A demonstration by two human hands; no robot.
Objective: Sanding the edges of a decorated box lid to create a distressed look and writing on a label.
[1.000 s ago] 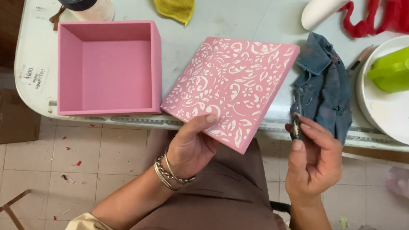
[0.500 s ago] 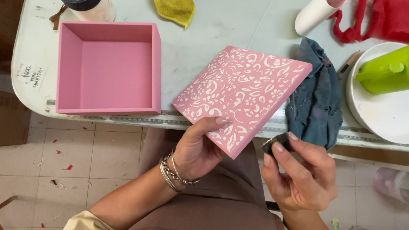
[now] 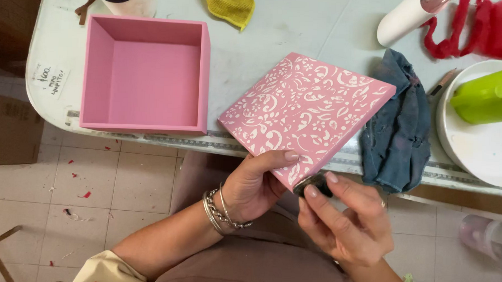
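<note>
A pale table [image 3: 299, 31] fills the upper frame, bearing an open pink box [image 3: 147, 76] at upper left and a blue rag [image 3: 399, 129] at right. Centre, a patterned pink lid [image 3: 307, 112] overhangs the table edge. The left hand [image 3: 258, 183] grips its lower edge; the right hand [image 3: 345, 219] pinches a small dark object [image 3: 310, 186] against its corner.

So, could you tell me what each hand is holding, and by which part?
The left hand grips the pink patterned lid at its near corner. The right hand pinches a small dark object between its fingertips against that same corner.
</note>
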